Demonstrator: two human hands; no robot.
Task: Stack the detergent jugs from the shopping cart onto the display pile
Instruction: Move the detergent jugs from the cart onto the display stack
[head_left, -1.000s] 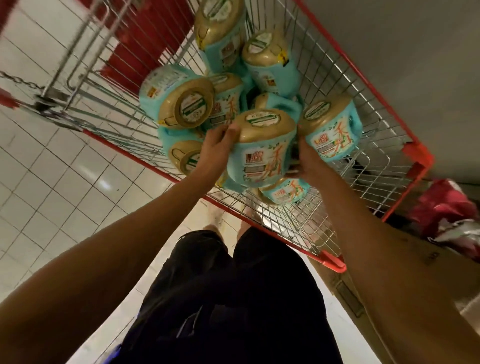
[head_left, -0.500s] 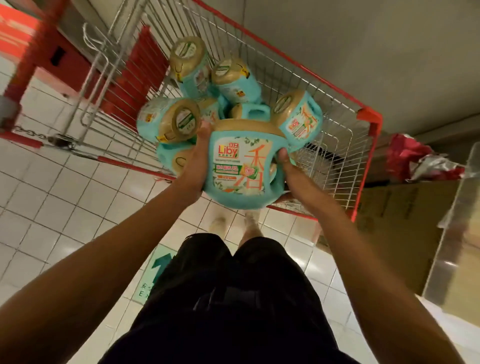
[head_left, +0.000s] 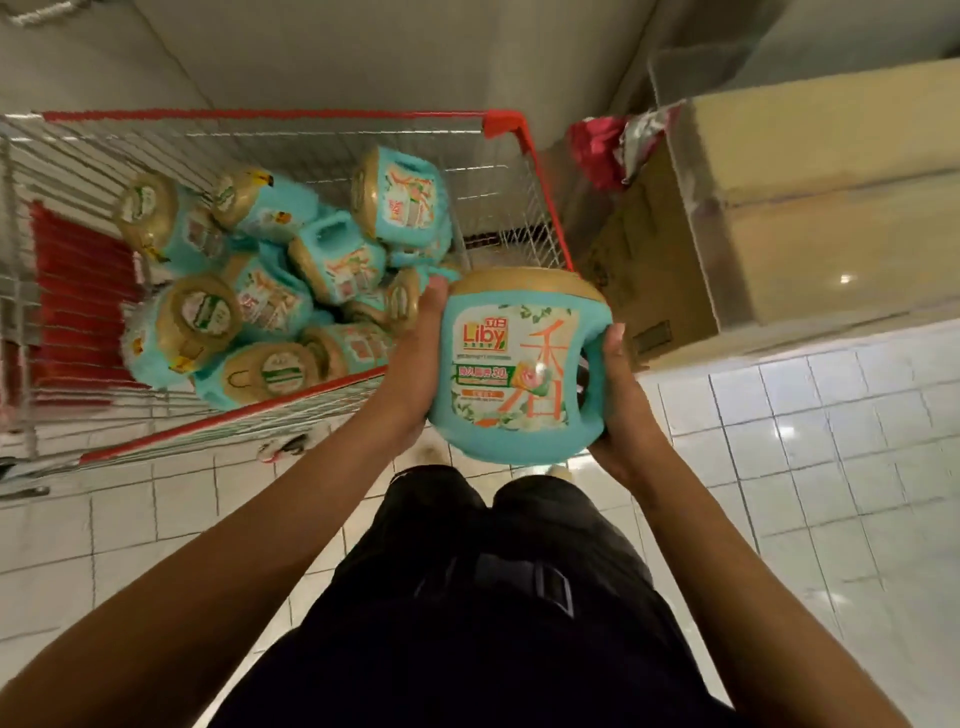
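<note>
Detergent jug (head_left: 514, 364) — where do we hold it?
— Upright, by the near right corner of the shopping cart (head_left: 234, 418); our left hand (head_left: 415, 371) and right hand (head_left: 621, 415) grip its sides, fingers curled round it

**Bare forearms, dark shorts**

My head camera gives me little of the wearer. The left forearm (head_left: 249, 561) and the right forearm (head_left: 737, 561) are both uncovered along all the length I can see, down to the left hand (head_left: 415, 374) and the right hand (head_left: 621, 415). Between them are the shorts (head_left: 493, 660), black or close to it, loose in cut, with a dark fold parting the two legs. Across their front I make out a grey strap (head_left: 545, 584) ending in a squared loop like a buckle; blur keeps me from telling more.
</note>
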